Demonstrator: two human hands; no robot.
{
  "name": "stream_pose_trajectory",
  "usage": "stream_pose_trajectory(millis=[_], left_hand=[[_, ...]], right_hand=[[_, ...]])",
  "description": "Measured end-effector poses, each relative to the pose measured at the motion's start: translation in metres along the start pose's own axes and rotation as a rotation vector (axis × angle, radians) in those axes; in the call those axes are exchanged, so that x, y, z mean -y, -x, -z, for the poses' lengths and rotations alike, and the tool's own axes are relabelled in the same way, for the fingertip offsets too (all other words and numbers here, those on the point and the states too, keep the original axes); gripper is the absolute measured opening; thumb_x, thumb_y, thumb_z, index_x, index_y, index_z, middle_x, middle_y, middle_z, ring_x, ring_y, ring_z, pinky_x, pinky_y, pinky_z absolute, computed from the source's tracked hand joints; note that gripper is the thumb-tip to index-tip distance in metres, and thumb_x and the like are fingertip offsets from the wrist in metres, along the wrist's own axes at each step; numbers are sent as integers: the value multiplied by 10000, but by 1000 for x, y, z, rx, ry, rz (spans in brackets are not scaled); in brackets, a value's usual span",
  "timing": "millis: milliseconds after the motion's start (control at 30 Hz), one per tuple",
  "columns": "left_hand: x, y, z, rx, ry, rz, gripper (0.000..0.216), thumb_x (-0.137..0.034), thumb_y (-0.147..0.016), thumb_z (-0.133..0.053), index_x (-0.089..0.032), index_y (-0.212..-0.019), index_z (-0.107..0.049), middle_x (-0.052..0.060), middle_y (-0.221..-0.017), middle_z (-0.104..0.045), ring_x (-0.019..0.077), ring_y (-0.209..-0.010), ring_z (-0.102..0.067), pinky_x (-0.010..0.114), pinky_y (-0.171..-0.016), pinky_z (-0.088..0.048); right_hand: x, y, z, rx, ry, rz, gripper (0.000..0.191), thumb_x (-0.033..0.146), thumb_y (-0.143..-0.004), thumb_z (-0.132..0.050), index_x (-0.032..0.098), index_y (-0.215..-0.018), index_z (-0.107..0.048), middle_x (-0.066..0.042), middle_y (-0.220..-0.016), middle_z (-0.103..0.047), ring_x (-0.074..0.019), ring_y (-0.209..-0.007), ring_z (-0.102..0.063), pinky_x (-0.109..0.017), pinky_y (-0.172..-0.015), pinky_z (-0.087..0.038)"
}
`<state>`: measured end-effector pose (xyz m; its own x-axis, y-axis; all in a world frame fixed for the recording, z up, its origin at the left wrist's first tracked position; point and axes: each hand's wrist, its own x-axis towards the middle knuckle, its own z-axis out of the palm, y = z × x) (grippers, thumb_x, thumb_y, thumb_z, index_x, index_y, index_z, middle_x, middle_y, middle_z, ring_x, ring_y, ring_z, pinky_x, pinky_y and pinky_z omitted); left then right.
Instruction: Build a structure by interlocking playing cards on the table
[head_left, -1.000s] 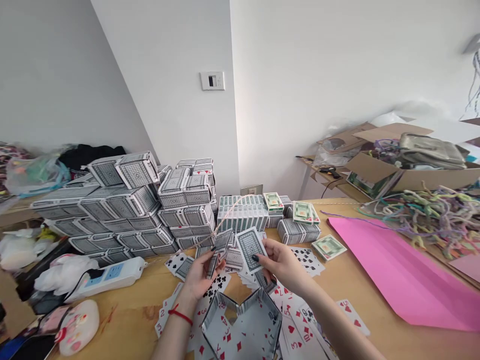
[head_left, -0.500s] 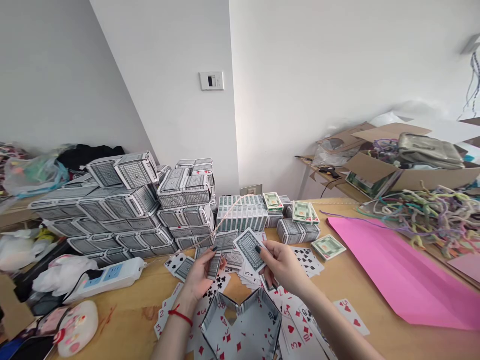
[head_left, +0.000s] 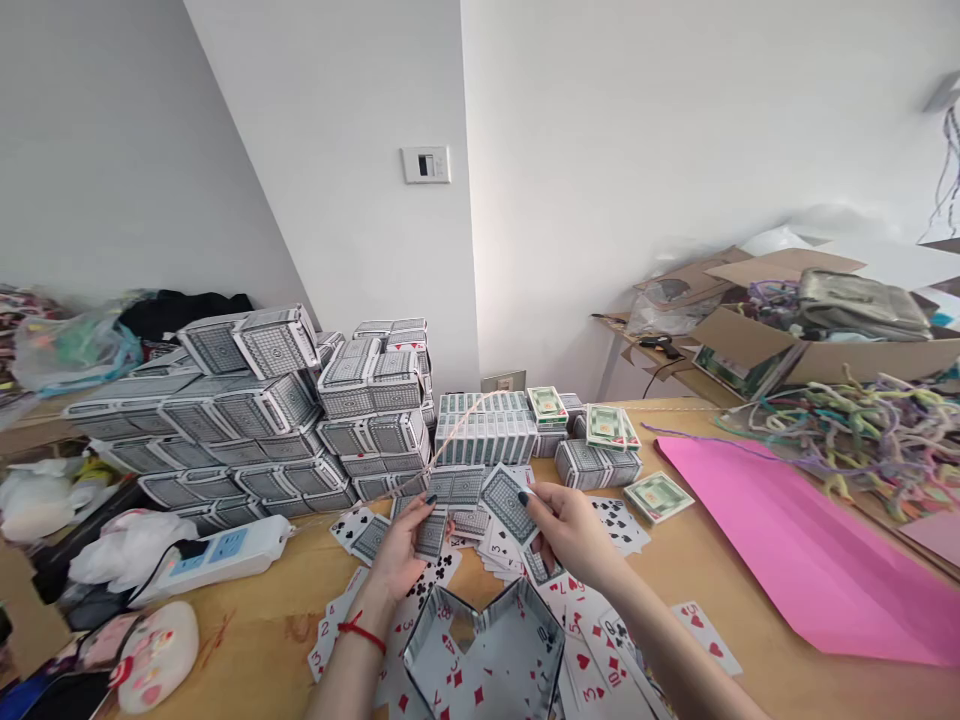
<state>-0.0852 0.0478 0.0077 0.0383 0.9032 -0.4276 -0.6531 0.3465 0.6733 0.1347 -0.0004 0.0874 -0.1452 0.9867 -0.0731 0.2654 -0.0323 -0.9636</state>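
Note:
Between the thumb and fingers of my right hand is a playing card, its patterned grey-blue back facing up. Another patterned back shows under that hand; whether it is held I cannot tell. My left hand is closed on a playing card, also back up, possibly more than one. Just below both hands stands an open heart-shaped box built of cards, its inside scattered with card faces. Loose face-up cards spread around and beneath it.
Stacked card-built blocks rise at the left back. Green card packs lie right of centre, near a pink sheet. A white power strip lies left. Pipe cleaners and a cardboard box sit at right.
My right hand has shifted slightly right with its card, widening the gap to my left hand. The left hand stays nearly in place with its card.

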Motion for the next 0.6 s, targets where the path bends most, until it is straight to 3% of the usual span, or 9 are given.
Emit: stream_pose_trajectory(millis=[100, 600], left_hand=[[0, 1, -2, -18, 4, -15, 206, -39, -712, -551, -187, -855, -546, 8, -683, -657, 178, -575, -647, 365, -636, -532], [1, -2, 3, 2, -4, -16, 208, -43, -711, -561, -180, -867, -543, 14, -705, -658, 174, -597, -653, 341, -622, -538]], right_hand=[[1, 0, 4, -64, -5, 0, 286, 414, -830, -370, 195, -668, -455, 65, -405, -471, -74, -275, -425, -158, -305, -271], [6, 0, 4, -68, -8, -25, 260, 381, -822, -379, 189, -665, -458, 62, -407, -478, -63, -259, -412, -152, -296, -243]])
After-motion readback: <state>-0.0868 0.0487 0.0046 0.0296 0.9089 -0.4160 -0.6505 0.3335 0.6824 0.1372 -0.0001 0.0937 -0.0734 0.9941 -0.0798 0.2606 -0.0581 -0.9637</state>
